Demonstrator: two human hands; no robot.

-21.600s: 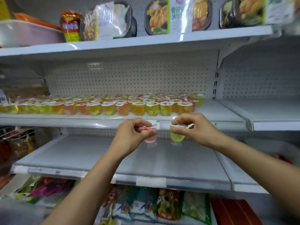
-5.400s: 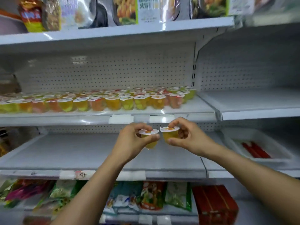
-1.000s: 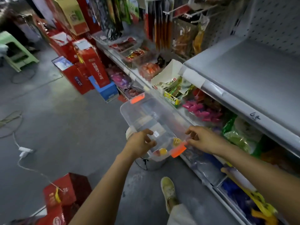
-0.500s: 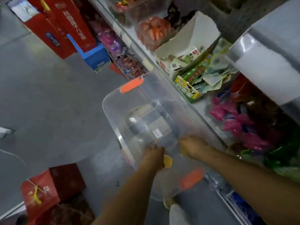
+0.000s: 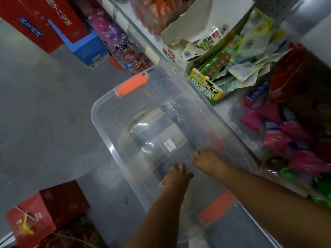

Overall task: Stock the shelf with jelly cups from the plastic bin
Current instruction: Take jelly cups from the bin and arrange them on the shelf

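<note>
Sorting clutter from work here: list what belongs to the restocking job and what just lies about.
Job: clear plastic bin with orange latches; left hand; right hand, both inside it.
Lying about: red cardboard box on floor; blue box; open white carton of packets; pink packets.

plastic bin (image 5: 125, 108) | clear, orange-latched, open-topped | upright | long side just beside lower shelf (image 5: 223, 111) edge

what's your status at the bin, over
Left hand and right hand both down inside plastic bin, fingers curled at its floor. Jelly cups not in sight; any grip hidden. Nothing blocking the hands.
</note>
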